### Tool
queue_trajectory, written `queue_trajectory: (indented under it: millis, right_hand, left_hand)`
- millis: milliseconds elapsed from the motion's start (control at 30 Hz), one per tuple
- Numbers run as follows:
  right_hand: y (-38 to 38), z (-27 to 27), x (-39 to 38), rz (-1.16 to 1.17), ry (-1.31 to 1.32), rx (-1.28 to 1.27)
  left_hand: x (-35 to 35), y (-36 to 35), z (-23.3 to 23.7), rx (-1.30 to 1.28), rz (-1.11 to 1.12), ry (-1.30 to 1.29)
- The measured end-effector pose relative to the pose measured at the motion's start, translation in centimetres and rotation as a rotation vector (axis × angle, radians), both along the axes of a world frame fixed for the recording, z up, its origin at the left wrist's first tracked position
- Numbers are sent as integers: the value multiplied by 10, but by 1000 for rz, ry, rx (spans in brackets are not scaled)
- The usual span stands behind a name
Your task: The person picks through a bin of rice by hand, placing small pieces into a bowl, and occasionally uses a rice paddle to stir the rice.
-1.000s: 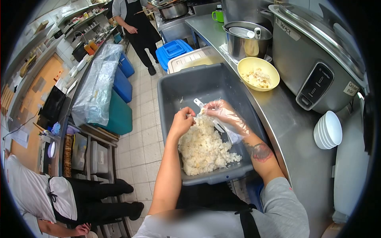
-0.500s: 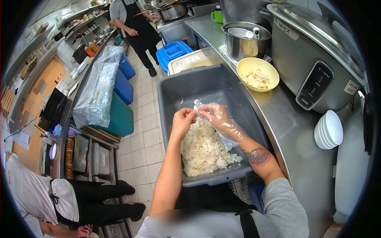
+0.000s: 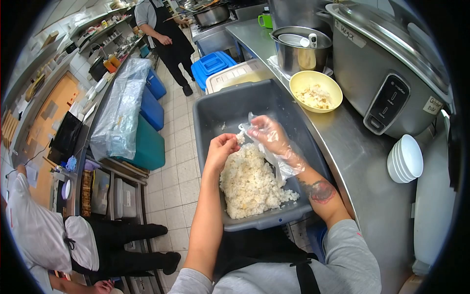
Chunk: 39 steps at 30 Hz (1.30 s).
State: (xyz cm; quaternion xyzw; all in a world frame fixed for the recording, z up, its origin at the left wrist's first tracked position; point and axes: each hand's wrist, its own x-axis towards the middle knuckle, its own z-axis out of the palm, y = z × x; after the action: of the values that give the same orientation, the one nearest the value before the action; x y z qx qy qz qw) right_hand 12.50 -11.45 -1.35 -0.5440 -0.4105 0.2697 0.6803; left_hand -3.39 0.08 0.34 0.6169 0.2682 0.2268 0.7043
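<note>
A large mound of cooked white rice (image 3: pixel 252 186) lies in the near half of a deep grey plastic tub (image 3: pixel 218 110). Above the mound, my bare left hand (image 3: pixel 221 151) is closed in a pinch, with a small white clump of rice (image 3: pixel 240 137) at its fingertips. My right hand (image 3: pixel 269 136) wears a loose clear plastic glove (image 3: pixel 289 164) that reaches past the wrist. Its fingers are partly bent and apart, just right of the clump, and I see nothing held in them. A few rice grains stick to the tub's inner walls.
On the steel counter (image 3: pixel 338 157) at right are a yellow bowl (image 3: pixel 313 105), a steel pot (image 3: pixel 296 59), a large rice cooker (image 3: pixel 362 73) and stacked white bowls (image 3: pixel 406 159). Lidded bins (image 3: pixel 213 63) stand beyond the tub. One person (image 3: pixel 169 44) stands ahead, another (image 3: pixel 49 235) at left.
My hands have moved apart from touching at the gloved fingertips. The right hand has lifted slightly and opened, while the left has shifted a little left with the clump showing at its fingertips.
</note>
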Motion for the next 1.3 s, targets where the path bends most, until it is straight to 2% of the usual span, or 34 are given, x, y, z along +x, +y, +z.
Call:
queue_trajectory:
  millis: [33, 67, 167, 200, 300, 400, 467, 533, 633, 667, 767, 867, 967, 1100, 1200, 1300]
  right_hand:
    - [-6, 10, -7, -21, -141, 74]
    - [-11, 21, -14, 66, -9, 24]
    - [-7, 8, -14, 34, -325, 10]
    - [-8, 13, -17, -42, -407, -61]
    - [-11, 17, -18, -67, -503, -49]
    - [-5, 2, -17, -244, -724, 56]
    - [-10, 15, -18, -156, -639, -42]
    - [-10, 22, -26, -224, -667, -125]
    - [-6, 16, -27, -234, -711, -71]
    - [-6, 20, -29, -211, -682, -78]
    - [-2, 6, -19, -195, -684, -81]
    - [3, -10, -9, -127, -519, -70]
    - [-2, 10, -18, -107, -474, -188]
    - [-1, 7, -15, -65, -503, -202]
    - [4, -3, -10, -157, -631, -176]
    - [0, 2, -12, 28, -241, -195]
  left_hand:
    - [0, 0, 0, 6, -17, 8]
    - [1, -1, -1, 10, -33, 4]
    - [3, -4, -4, 40, -61, 6]
    - [4, -4, -4, 57, -58, 15]
    - [6, -5, -8, 134, -68, 76]
    - [6, 0, -15, 244, -45, 105]
    - [6, -7, -8, 286, -15, 146]
    - [8, -6, -10, 303, -16, 184]
    - [16, -1, -28, 339, -2, 152]
    - [11, -9, -14, 360, 28, 147]
    - [15, -15, -19, 452, 99, 101]
    - [15, -17, -20, 417, 110, 48]
    - [14, -17, -16, 305, 54, -16]
    - [12, -22, -12, 377, 88, 46]
    - [13, -22, -14, 331, 132, 41]
    - [8, -19, -5, 333, 95, 129]
